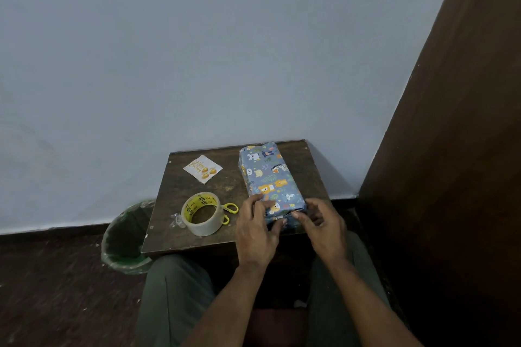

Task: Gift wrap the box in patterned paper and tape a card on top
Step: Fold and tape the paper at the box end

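Head | dark wooden table [194, 236] against pale blue wall [197, 51] | hands pinching wrapped box [267, 175] near end

A plain corner of a home room, likely a bedroom or spare room: a bare pale blue painted wall [197, 51] fills the view from nine to one o'clock, meeting a dark floor [50, 284] along a dark skirting strip. A tall brown wooden panel [451, 149], seemingly a door or wardrobe side, rises at three o'clock. A small worn dark wooden table [174, 236] sits centre, with a green-lined waste bin [124, 245] at eight o'clock.
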